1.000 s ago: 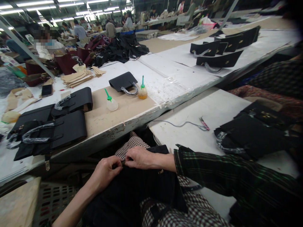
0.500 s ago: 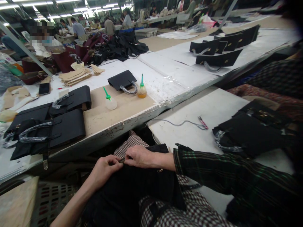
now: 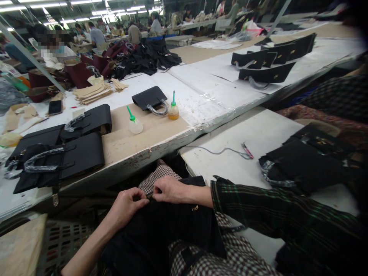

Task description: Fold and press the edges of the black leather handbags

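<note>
The left hand (image 3: 130,205), thumb and forefinger pressed together, pinches the upper edge of a soft black bag piece (image 3: 175,224) lying across the lap. The right hand (image 3: 169,190), its fingers curled, grips the same edge just beside the left fingertips; the exact fold between the two hands is too small to tell. A small gold-coloured metal fitting (image 3: 194,208) sits on the piece, just below the right wrist. Brown-and-white checked cloth (image 3: 244,251) shows beneath the piece and beyond the fingertips. The right forearm wears a dark green-and-black plaid sleeve (image 3: 258,209); the left forearm is bare, with a perforated plastic crate (image 3: 61,223) to its left.

To the right of the hands, a white tabletop (image 3: 218,168) bears a small pink-handled tool (image 3: 247,150) beside a grey cord (image 3: 212,151) and, farther right, black bags with plastic-wrapped handles (image 3: 307,165).

Ahead of the hands runs a long worktable covered in brown and white paper (image 3: 158,134). On it stand a translucent green-spouted bottle (image 3: 136,126) and a similar bottle with amber liquid (image 3: 173,112), near a black handbag (image 3: 150,99). Left of these, above the left hand, lie several black handbags (image 3: 86,153).
</note>
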`<state>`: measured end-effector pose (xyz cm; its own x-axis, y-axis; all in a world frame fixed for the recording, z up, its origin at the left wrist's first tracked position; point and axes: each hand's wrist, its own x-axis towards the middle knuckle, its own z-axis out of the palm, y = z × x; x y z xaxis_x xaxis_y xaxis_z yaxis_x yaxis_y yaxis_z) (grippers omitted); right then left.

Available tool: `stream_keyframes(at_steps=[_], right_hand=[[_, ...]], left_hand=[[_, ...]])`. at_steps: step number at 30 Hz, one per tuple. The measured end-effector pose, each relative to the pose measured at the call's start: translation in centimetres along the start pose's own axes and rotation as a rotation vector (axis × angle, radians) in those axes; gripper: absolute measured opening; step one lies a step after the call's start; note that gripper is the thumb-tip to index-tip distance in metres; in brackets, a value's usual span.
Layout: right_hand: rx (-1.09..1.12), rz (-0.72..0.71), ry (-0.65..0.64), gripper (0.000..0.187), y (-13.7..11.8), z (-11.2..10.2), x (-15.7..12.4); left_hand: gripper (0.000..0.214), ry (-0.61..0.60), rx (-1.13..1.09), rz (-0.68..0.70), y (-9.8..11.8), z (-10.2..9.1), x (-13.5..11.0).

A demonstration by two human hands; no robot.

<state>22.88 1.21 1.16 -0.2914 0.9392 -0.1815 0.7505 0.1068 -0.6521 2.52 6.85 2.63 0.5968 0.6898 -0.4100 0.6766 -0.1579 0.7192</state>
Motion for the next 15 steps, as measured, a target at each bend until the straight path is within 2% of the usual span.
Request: stream_keyframes(at_steps=[6, 15], right_hand=[[-0.002, 0.020, 0.018, 0.017, 0.1, 0.1, 0.1], [0.078, 0.163, -0.010, 0.014, -0.4, -0.3, 0.1]], left_hand=[[0.026, 0.015, -0.026, -0.068, -0.3, 0.3, 0.5], [0.022, 0.021, -0.135, -0.136, -0.9, 0.9, 1.8]])
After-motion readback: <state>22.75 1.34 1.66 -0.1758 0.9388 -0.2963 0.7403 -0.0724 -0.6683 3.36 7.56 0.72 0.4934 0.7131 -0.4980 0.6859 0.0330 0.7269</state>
